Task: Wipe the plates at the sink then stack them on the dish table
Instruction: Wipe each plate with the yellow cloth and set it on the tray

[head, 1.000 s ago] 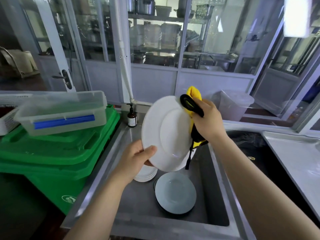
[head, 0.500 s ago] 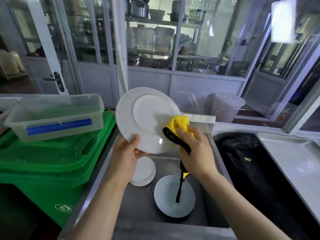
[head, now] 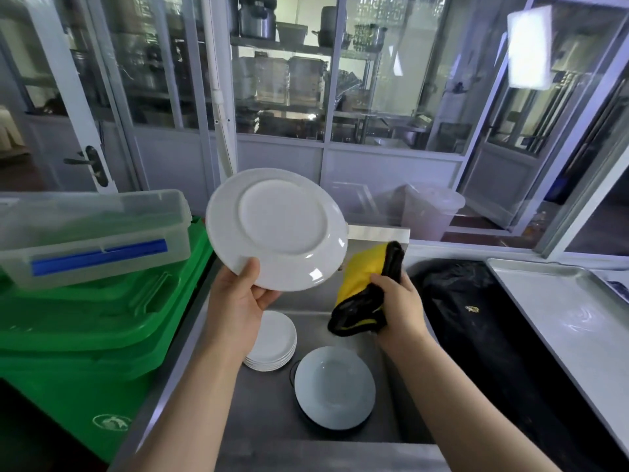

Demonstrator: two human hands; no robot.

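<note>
My left hand (head: 240, 298) grips the lower rim of a white plate (head: 276, 228), held up above the sink with its underside facing me. My right hand (head: 396, 303) clutches a yellow and black cloth (head: 366, 287) just right of the plate and apart from it. Down in the steel sink (head: 269, 417) a stack of small white plates (head: 275, 342) sits at the back left. A larger pale plate (head: 335, 386) lies on a dark pan beside the stack. The steel dish table (head: 565, 311) runs along the right.
A green bin (head: 88, 321) stands left of the sink with a clear lidded box (head: 92, 233) on top. A black bag-lined opening (head: 476, 321) lies between sink and dish table. Glass partitions and a translucent tub (head: 430, 211) are behind.
The cloth came off the plate and dropped to its right. The plate tilted further so its underside faces me and shifted slightly left.
</note>
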